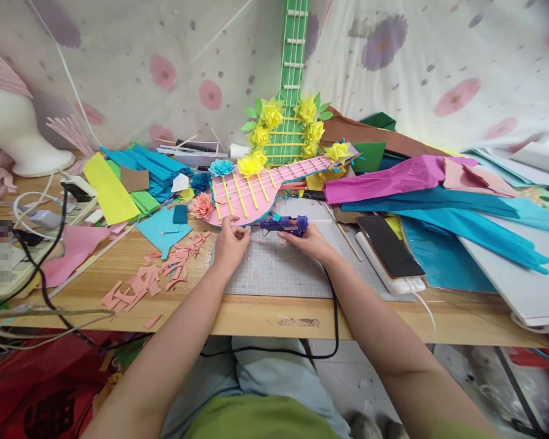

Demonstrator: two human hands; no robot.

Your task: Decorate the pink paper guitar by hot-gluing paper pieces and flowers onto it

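Observation:
My right hand (308, 241) grips a dark blue hot glue gun (286, 225), its nozzle pointing left and its black cord hanging off the table's front edge. My left hand (232, 244) is closed just left of the nozzle, fingers curled in a pinch; whatever they hold is too small to make out. Right behind both hands lies a pink paper guitar (251, 198) with yellow strips and white strings. Paper flowers trim its edge: a coral one (202, 205), a light blue one (221, 167) and yellow ones (251, 163). Beneath my hands is a grey cutting mat (274, 268).
A green paper guitar (294, 79) with yellow flowers stands upright behind. Coral paper scraps (169, 268) litter the left, near a blue paper piece (165, 228). On the right are a phone (390, 247) on a white power strip and folded magenta paper (388, 177). Cables run at far left.

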